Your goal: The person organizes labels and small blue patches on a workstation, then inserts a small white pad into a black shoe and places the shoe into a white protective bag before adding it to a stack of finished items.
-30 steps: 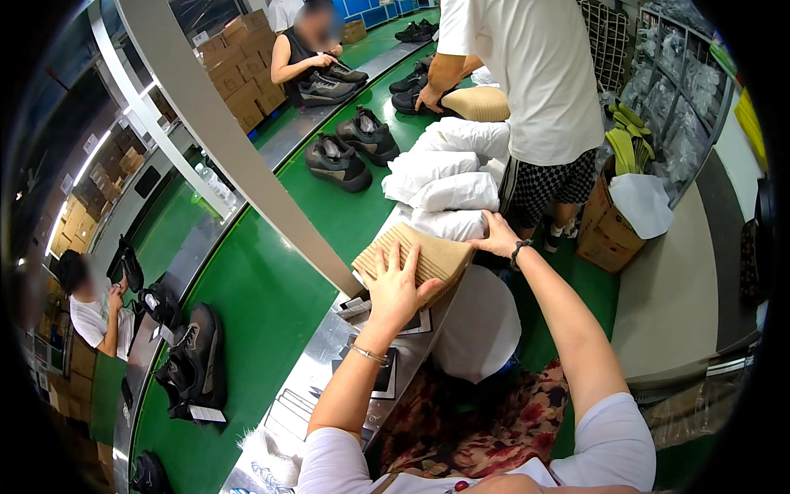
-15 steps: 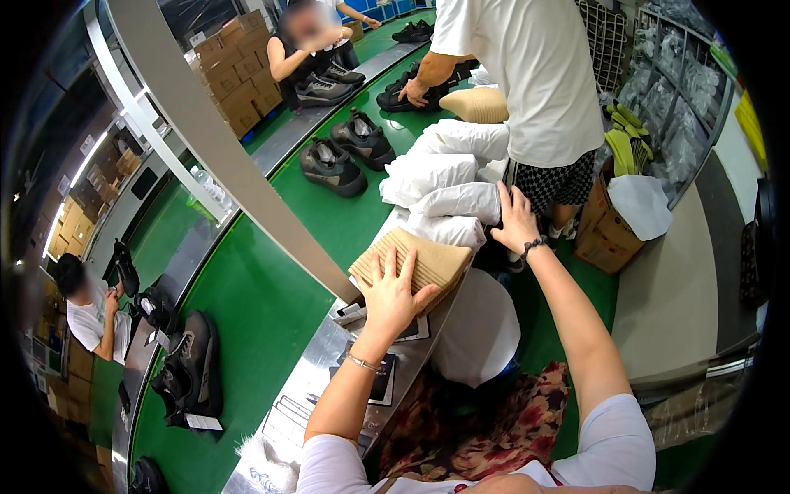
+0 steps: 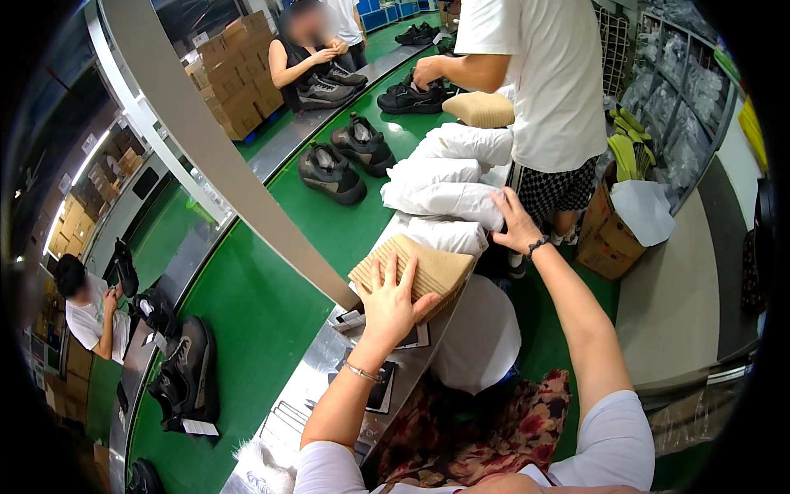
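Note:
My left hand (image 3: 388, 298) lies flat with fingers spread on a stack of tan ribbed paper pieces (image 3: 440, 257) at the metal ledge. My right hand (image 3: 518, 226) is open, its fingertips against the near right end of a white paper-wrapped bundle (image 3: 455, 202). Several such white bundles are piled just beyond the tan stack, and one wrapped bundle (image 3: 444, 235) lies between that stack and the bundle I touch. What is inside the wrapping is hidden.
A slanting grey post (image 3: 239, 173) stands left of my left hand. Dark shoes (image 3: 333, 174) sit on the green conveyor belt (image 3: 255, 288). A person in a white shirt (image 3: 559, 82) works at a black shoe ahead. A white round-topped stool (image 3: 479, 333) stands below the ledge.
My right hand has shifted slightly down, and the bundles beside it have moved a little. My left hand stays on the tan stack. The nearby person's hand has risen along the black shoe.

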`<state>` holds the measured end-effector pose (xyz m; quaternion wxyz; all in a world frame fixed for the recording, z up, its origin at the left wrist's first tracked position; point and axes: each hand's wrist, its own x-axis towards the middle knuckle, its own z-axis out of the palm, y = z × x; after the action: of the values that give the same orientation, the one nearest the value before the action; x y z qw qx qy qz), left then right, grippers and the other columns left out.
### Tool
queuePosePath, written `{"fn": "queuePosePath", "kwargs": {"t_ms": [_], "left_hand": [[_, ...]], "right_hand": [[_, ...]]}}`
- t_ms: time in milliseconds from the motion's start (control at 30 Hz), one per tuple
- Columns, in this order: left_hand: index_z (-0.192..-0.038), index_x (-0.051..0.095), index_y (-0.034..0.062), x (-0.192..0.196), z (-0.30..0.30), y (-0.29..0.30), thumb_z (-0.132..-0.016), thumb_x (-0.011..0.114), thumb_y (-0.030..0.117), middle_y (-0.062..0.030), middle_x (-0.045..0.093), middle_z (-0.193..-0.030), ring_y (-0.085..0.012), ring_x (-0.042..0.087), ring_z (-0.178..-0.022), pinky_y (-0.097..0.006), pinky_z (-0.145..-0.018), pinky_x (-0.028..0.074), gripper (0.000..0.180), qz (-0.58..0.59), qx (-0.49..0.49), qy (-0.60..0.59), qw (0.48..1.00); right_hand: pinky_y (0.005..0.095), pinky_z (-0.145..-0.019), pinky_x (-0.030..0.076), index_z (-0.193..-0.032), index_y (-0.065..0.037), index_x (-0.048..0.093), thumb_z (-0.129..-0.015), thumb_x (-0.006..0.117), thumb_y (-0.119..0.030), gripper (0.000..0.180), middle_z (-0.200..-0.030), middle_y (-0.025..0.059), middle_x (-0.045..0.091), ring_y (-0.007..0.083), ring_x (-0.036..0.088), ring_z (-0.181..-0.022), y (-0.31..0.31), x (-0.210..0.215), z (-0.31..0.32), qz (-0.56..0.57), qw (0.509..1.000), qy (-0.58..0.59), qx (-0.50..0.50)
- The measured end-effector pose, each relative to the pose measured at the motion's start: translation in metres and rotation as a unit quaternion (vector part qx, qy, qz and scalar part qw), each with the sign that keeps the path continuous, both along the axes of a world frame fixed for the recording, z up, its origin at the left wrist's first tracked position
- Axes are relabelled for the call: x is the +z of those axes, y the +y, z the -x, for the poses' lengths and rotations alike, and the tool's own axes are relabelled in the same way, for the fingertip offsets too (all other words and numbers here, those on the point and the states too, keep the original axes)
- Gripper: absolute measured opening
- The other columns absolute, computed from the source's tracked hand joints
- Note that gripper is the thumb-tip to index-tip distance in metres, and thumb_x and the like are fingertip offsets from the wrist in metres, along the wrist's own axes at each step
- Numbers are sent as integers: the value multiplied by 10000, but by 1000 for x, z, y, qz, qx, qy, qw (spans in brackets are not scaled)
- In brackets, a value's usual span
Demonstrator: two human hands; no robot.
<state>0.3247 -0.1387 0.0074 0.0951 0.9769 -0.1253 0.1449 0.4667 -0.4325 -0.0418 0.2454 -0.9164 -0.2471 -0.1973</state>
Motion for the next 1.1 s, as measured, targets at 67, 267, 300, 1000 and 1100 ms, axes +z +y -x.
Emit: {"fn": "queuePosePath", "kwargs": {"t_ms": [67,267,300,1000,1100], "left_hand": [[-1321,409,156,-1,0,0,-762,544,587,-177,342,-1375,-409,276,-1278,-656,-954,198,719,1,-2,2,1000],[-1320,409,156,-1,0,-2,-764,554,573,-179,339,-1377,-412,278,-1276,-660,-955,194,711,5,-4,0,1000],[-1322,406,151,0,1,-1,-764,555,572,-180,339,-1377,-413,278,-1276,-660,-955,194,715,5,-3,1,1000],[-1310,331,-13,-15,7,-1,-766,627,461,-293,267,-1350,-419,252,-1273,-580,-998,214,780,103,47,-82,990],[-1282,302,-75,-14,11,3,-759,684,331,-312,266,-1330,-444,282,-1232,-502,-1010,250,765,188,63,-133,971]], "right_hand": [[392,-991,365,-1293,-105,362,-613,686,-157,755,-1313,225,277,403,359,-1200,-5,22,4,-9,1000,-23,11],[341,-896,424,-1225,-23,441,-672,656,-152,607,-1213,171,394,298,484,-1074,-26,99,24,-86,995,56,18],[308,-871,440,-1229,-8,442,-709,647,-156,578,-1199,124,427,233,501,-1052,-25,106,26,-163,976,144,27],[432,-837,412,-1061,29,425,-870,426,-495,558,-1026,303,552,437,515,-1004,54,-10,-9,-207,943,218,-140],[429,-883,395,-1158,33,371,-869,413,-531,635,-1088,329,522,446,492,-1051,49,-1,-7,-178,947,234,-128]]}}
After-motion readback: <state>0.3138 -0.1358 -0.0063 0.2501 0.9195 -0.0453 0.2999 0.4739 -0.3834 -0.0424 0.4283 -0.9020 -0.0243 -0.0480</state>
